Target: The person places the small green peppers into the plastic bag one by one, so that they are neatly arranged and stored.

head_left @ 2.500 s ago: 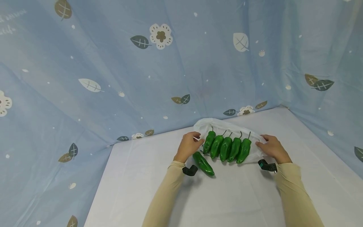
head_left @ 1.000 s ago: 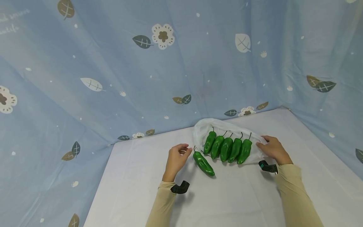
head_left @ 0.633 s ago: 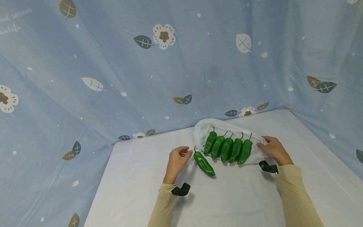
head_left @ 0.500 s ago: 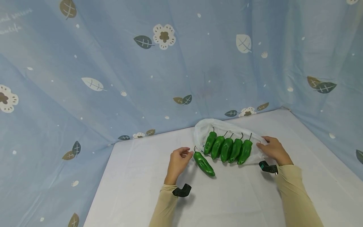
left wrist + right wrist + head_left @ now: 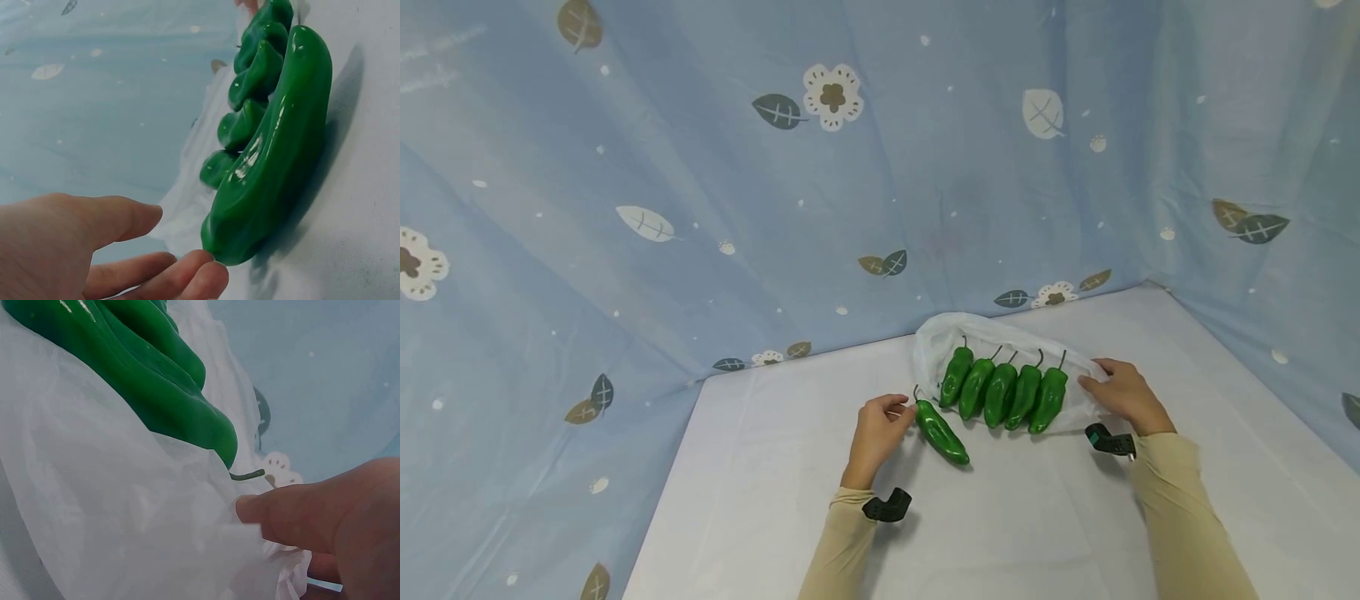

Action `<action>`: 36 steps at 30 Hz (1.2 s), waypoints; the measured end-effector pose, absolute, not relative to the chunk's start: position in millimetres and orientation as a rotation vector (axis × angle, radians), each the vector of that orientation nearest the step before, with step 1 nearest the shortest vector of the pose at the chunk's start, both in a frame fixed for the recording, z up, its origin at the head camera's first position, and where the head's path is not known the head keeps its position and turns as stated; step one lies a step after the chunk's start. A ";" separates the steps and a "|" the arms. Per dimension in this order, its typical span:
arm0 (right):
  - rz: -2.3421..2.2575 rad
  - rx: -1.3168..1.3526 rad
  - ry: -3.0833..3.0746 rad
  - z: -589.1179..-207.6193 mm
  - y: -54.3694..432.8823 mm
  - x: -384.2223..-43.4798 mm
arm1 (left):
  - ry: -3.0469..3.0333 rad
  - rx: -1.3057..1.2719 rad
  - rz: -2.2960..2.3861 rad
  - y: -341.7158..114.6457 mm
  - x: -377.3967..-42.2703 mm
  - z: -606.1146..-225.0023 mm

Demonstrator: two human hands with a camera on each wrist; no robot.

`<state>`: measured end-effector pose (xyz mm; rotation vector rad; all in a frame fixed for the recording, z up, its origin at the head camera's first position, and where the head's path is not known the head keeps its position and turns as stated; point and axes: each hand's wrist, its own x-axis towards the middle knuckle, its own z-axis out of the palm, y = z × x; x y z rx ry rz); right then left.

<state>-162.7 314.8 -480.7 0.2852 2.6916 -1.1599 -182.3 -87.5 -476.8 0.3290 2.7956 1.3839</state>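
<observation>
A loose green pepper (image 5: 942,432) lies on the white table in front of a white plastic bag (image 5: 934,335). My left hand (image 5: 877,433) is at the stem end of that pepper. In the left wrist view its thumb and fingers (image 5: 187,275) are apart, with the fingertips close against the loose pepper (image 5: 269,156); whether they touch cannot be told. Several green peppers (image 5: 1000,396) lie side by side in the bag's open mouth, stems pointing away. My right hand (image 5: 1126,395) pinches the bag's right edge; in the right wrist view the thumb presses on the plastic bag (image 5: 156,519), its fingers partly hidden behind.
The white tabletop (image 5: 760,500) stretches left and in front of the hands. A blue curtain (image 5: 737,167) with leaf and flower prints hangs along the back and sides, close behind the bag. Each wrist carries a small black camera mount (image 5: 887,506).
My left hand has let go of the bag's left edge, drawn back to the left, then edged right toward the loose pepper's stem. The right hand stays on the bag.
</observation>
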 end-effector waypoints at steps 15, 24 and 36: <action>-1.173 0.270 2.694 -480.0 313.4 -167.0 | 2.745 0.272 1.353 -87.0 -181.2 -481.3; -1.151 0.299 2.688 -480.0 313.2 -165.7 | 2.725 0.282 1.319 -83.9 -180.1 -482.7; -1.143 0.266 2.710 -481.8 316.3 -164.3 | 2.722 0.262 1.277 -77.5 -177.4 -482.3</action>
